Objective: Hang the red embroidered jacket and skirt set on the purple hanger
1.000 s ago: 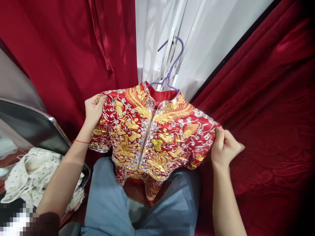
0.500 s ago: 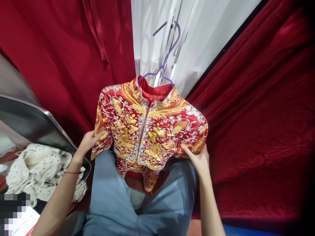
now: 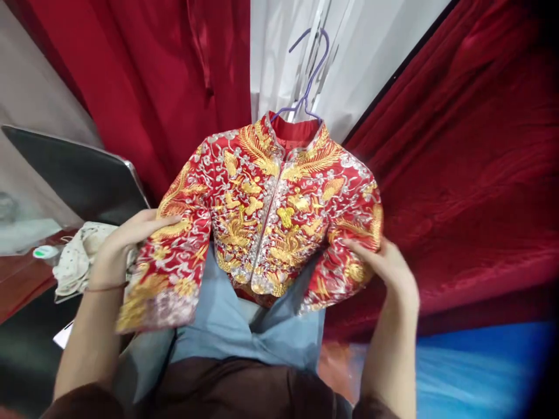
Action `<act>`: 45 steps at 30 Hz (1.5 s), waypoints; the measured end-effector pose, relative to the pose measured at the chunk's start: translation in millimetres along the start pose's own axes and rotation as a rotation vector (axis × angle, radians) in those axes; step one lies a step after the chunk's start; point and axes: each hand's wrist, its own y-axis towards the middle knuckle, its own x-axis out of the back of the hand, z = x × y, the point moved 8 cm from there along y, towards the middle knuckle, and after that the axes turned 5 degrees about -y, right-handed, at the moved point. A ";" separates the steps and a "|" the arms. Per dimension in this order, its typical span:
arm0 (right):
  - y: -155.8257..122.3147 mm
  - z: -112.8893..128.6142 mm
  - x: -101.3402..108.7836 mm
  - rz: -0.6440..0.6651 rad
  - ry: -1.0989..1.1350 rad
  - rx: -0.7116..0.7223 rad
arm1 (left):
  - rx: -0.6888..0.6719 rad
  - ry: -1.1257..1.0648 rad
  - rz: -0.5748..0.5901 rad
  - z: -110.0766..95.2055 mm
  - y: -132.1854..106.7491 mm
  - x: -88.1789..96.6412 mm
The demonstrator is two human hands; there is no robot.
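Hanging on a purple hanger [image 3: 311, 75], the red jacket [image 3: 271, 215] with gold and silver embroidery lies over the person's lap, straight in front of both hands. Its long axis runs from the collar, far from the person, down to the hem, which rests on the blue-grey trousers [image 3: 227, 326]. The two sleeves spread to the sides of the jacket body, one toward each hand, so both hands are about equally near.

The left hand [image 3: 126, 238] lies on the left sleeve [image 3: 166, 273], the fingers nearly straight and flat on the cloth; it presses or steadies the sleeve and is not closed around it. The right hand [image 3: 384, 265] touches the end of the right sleeve [image 3: 353, 256], the fingers loosely open and partly under the cloth; a firm grip I cannot confirm.

Left of the jacket are a dotted white cloth [image 3: 76, 262] and a dark tilted panel [image 3: 78, 180]. Behind the jacket hang a red curtain [image 3: 152, 87] and white fabric [image 3: 279, 64]; to the right is more red cloth [image 3: 471, 174].
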 end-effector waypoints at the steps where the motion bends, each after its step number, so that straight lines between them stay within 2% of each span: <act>1: -5.6 -7.4 -5.2 0.033 -0.063 -0.022 | 0.008 0.005 0.041 2.4 4.4 -8.0; 4: -35.3 -7.2 -9.7 0.120 -0.023 -0.009 | -0.004 0.021 0.113 -2.7 5.5 -20.0; 6: -53.7 6.8 -2.0 0.158 0.121 0.058 | -0.033 0.008 0.129 -13.5 -5.2 -15.8; 8: -60.9 17.5 13.2 0.126 0.152 0.120 | -0.026 -0.044 0.169 -19.1 -17.7 -7.2; 9: -59.7 18.9 22.5 0.062 0.083 0.136 | -0.009 -0.073 0.193 -17.8 -21.6 -2.6; 11: -52.7 14.9 38.8 -0.131 -0.219 0.118 | 0.037 -0.106 0.204 -6.4 -20.2 6.7; 13: -45.5 6.5 41.1 -0.265 -0.593 0.043 | 0.060 -0.068 0.101 12.0 -6.2 17.9; 14: -42.3 2.1 35.4 -0.276 -0.736 0.014 | 0.047 -0.028 0.016 20.4 3.1 23.0; 16: -38.0 -6.5 15.6 -0.212 -0.877 -0.003 | -0.016 0.045 -0.118 31.2 20.0 24.6; 19: -37.9 -12.7 -12.4 -0.121 -0.896 0.035 | -0.128 0.099 -0.168 33.2 33.4 10.4; 22: -39.2 -13.0 -32.8 -0.044 -0.874 0.090 | -0.213 0.163 -0.217 24.1 31.1 3.5; 28: -44.4 -5.3 -66.9 0.118 -0.846 0.203 | -0.238 0.326 -0.358 12.8 19.8 14.5; 37: -60.1 1.5 -126.8 0.470 -0.790 0.250 | -0.263 0.329 -0.320 16.9 24.3 10.2; 45: -62.5 2.4 -141.8 0.524 -0.752 0.293 | -0.267 0.264 -0.290 24.6 35.5 2.2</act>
